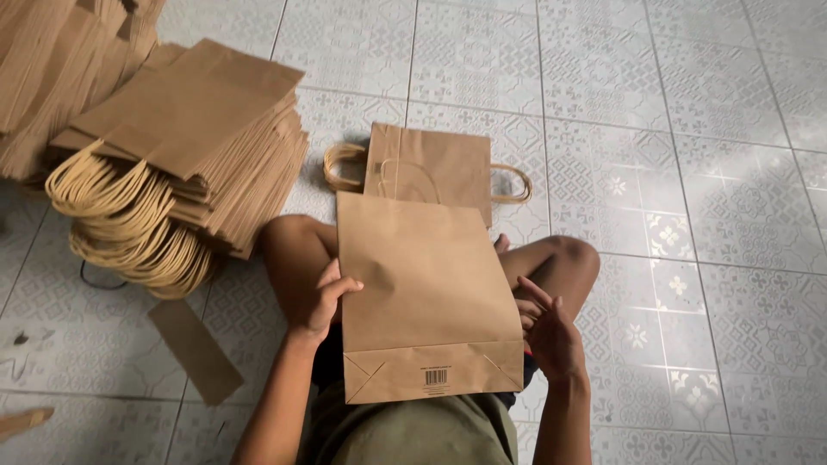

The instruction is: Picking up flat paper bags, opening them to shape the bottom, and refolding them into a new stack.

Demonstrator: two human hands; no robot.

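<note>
A flat brown paper bag lies across my lap with its folded bottom toward me. My left hand grips its left edge, thumb on top. Beside the bag's right edge my right hand is held with fingers apart, and I cannot tell whether it touches the paper. Beyond my knees, a second flat paper bag with twisted handles sticking out both sides lies on the tiled floor.
A tall stack of flat brown handled bags stands at my left, with more brown paper behind it at the top left corner. A loose brown paper strip lies on the tiles near my left arm.
</note>
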